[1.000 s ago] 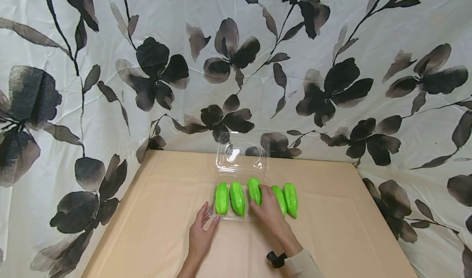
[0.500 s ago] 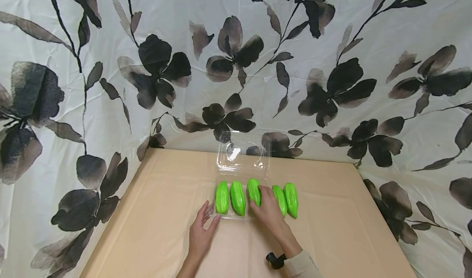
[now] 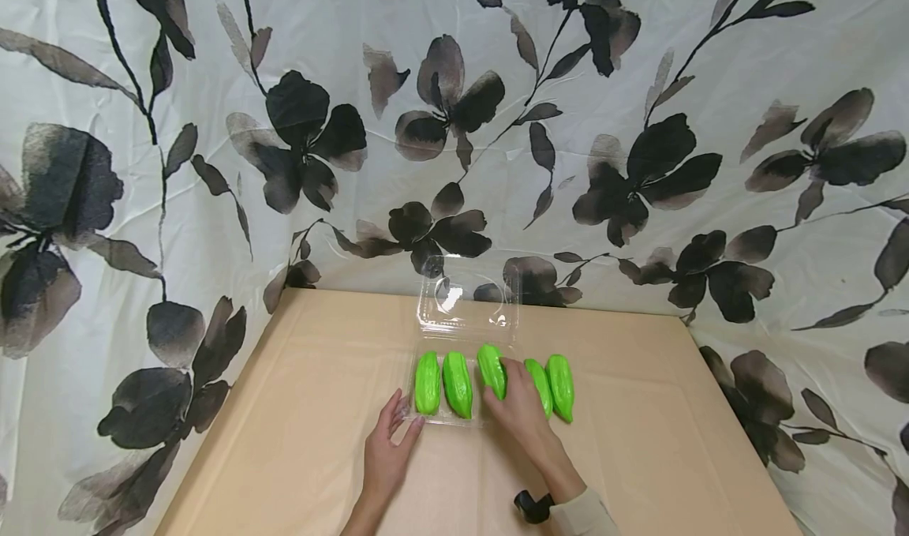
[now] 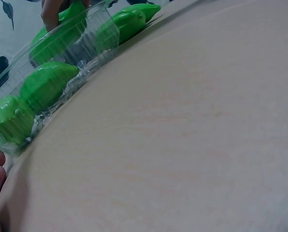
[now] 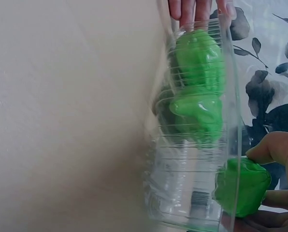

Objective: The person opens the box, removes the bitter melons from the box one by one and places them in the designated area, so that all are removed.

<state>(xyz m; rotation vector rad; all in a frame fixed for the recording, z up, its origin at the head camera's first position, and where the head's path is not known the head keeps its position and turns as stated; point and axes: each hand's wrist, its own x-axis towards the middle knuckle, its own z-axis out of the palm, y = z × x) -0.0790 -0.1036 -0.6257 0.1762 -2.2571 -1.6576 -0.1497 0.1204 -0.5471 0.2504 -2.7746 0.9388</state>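
A clear plastic clamshell container [image 3: 454,423] lies on the table with its lid [image 3: 465,323] raised at the back. Two bright green ridged gourds [image 3: 458,384] sit side by side in its left part. My left hand [image 3: 386,453] touches the container's front left corner, fingers resting against the end wall in the right wrist view. My right hand [image 3: 524,414] pinches a third green ridged gourd [image 3: 490,369] between thumb and fingers over the container's right part. In the right wrist view this gourd [image 5: 245,186] overlaps the rim, its end facing the camera.
Two more green gourds [image 3: 561,387] lie together on the table just right of the container, one partly behind my right hand. A beige cover [image 3: 305,410] spreads over the table. Floral cloth [image 3: 533,125] hangs behind and at the sides. A black band [image 3: 533,507] circles my right wrist.
The right hand and its gourd have shifted very slightly to the right over the container. My left hand stays at the corner.
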